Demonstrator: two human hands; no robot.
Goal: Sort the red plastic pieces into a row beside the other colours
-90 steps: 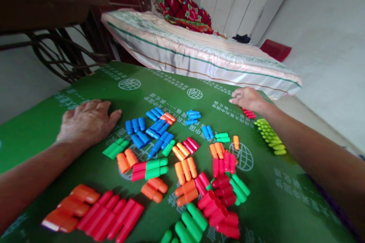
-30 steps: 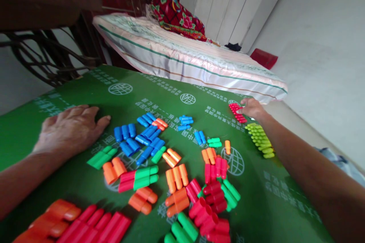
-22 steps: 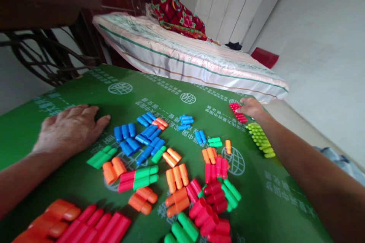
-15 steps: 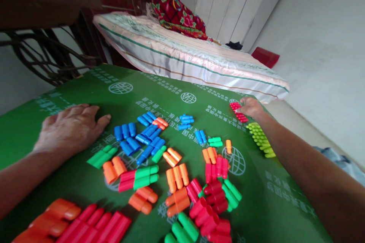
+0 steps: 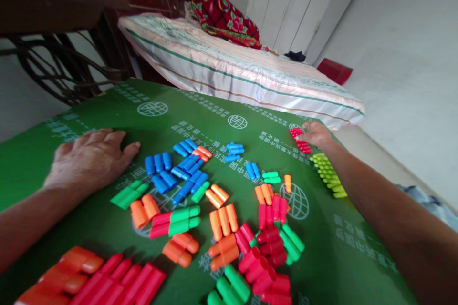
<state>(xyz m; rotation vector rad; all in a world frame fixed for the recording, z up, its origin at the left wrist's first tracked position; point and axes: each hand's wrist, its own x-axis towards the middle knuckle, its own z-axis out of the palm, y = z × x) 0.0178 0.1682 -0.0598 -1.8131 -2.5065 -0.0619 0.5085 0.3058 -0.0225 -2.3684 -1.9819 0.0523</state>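
My left hand (image 5: 91, 157) lies flat and open on the green mat (image 5: 179, 109), just left of a cluster of blue blocks (image 5: 179, 171). My right hand (image 5: 317, 134) reaches to the mat's far right edge with its fingers curled on a row of red blocks (image 5: 298, 137). A row of yellow-green blocks (image 5: 327, 174) lies beside my right forearm. Red, orange, green and blue blocks lie scattered across the middle of the mat, with a large red and orange set (image 5: 107, 279) at the near left.
A striped mattress (image 5: 236, 74) with a flowered red quilt (image 5: 225, 16) lies on the floor beyond the mat. Dark wooden furniture with an iron frame (image 5: 67, 66) stands at the left. White cabinet doors (image 5: 293, 0) and a red object (image 5: 332, 70) are at the back.
My right hand has moved from the mat's far edge back onto the row of red blocks, which now shows on its left. My left hand has stayed flat.
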